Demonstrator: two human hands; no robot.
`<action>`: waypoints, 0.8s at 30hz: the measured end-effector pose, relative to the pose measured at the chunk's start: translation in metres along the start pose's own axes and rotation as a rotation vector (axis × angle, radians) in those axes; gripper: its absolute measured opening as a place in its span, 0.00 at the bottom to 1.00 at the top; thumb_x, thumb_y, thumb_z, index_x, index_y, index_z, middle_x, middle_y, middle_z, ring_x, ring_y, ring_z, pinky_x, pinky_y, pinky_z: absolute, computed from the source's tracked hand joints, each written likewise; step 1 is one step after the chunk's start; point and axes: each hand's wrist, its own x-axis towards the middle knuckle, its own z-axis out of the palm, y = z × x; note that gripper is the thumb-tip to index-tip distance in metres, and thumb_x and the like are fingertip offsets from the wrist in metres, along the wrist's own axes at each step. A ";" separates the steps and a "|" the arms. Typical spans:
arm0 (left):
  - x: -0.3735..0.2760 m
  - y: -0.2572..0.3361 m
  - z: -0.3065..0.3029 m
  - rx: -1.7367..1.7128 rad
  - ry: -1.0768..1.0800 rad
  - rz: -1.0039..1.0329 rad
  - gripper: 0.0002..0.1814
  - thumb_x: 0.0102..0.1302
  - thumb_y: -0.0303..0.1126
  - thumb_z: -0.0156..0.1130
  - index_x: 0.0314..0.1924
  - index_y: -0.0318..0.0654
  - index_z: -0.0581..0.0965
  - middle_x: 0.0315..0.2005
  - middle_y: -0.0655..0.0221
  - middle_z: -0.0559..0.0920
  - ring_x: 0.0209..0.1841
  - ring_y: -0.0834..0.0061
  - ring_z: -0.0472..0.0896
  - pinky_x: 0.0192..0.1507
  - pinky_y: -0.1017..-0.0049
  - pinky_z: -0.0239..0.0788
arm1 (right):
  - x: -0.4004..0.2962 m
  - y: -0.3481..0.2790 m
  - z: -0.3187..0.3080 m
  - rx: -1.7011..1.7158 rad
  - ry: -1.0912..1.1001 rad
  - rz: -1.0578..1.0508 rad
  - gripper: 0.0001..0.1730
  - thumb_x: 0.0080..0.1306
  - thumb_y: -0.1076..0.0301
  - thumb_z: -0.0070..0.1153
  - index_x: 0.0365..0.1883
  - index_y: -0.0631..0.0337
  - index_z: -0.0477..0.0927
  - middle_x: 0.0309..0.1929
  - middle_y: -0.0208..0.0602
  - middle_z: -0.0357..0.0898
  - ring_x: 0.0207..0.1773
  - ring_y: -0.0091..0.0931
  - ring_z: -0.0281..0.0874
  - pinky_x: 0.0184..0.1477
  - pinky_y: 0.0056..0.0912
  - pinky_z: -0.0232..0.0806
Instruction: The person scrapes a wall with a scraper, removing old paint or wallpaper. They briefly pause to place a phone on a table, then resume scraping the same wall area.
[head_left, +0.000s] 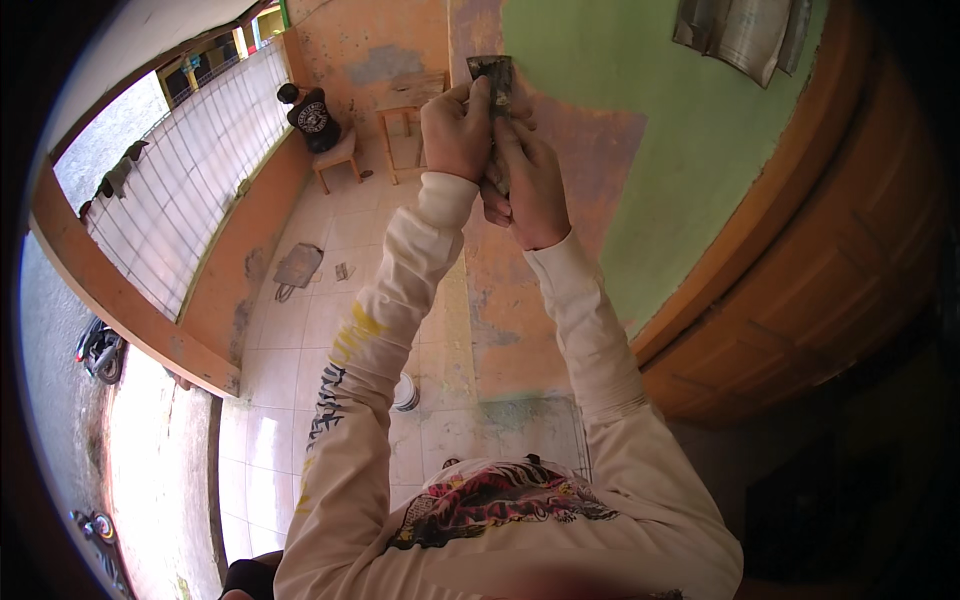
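Observation:
Both my hands are raised at the wall, gripping one dark, worn scraper (491, 82) with a wide flat end. My left hand (459, 131) closes around its upper part, with the thumb lying along the dark blade. Lower and to the right, my right hand (529, 180) is wrapped about the handle, which is largely hidden by the fingers. Behind them, the painted wall (581, 150) shows green paint beside rough purple and orange patches. Whether the blade touches the wall cannot be told.
Another person (311, 120) sits on a wooden stool (335, 154) by the low wall. A wooden table (409, 94), a bag (298, 265) and a white paint bucket (406, 393) stand or lie on the tiles. A wooden door (795, 315) is at right; papers (739, 34) hang above.

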 end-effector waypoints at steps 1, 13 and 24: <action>0.001 0.002 0.000 0.020 0.003 0.006 0.20 0.74 0.37 0.58 0.33 0.23 0.83 0.19 0.59 0.84 0.22 0.82 0.78 0.26 0.73 0.70 | -0.001 -0.006 0.001 0.010 -0.005 0.028 0.16 0.81 0.58 0.44 0.33 0.57 0.70 0.16 0.22 0.61 0.09 0.16 0.56 0.09 0.25 0.46; -0.007 0.019 0.008 -0.050 0.015 0.007 0.21 0.74 0.35 0.58 0.30 0.22 0.82 0.16 0.62 0.82 0.19 0.84 0.72 0.23 0.74 0.65 | -0.007 -0.017 0.000 0.036 -0.045 -0.005 0.16 0.80 0.58 0.45 0.33 0.56 0.70 0.17 0.23 0.62 0.08 0.16 0.54 0.09 0.24 0.46; -0.010 0.027 0.013 -0.094 0.057 0.001 0.21 0.74 0.35 0.58 0.28 0.23 0.80 0.15 0.66 0.79 0.19 0.85 0.70 0.23 0.73 0.64 | -0.017 -0.032 0.000 0.022 -0.052 0.060 0.17 0.81 0.57 0.45 0.33 0.57 0.71 0.18 0.24 0.64 0.09 0.16 0.55 0.09 0.24 0.46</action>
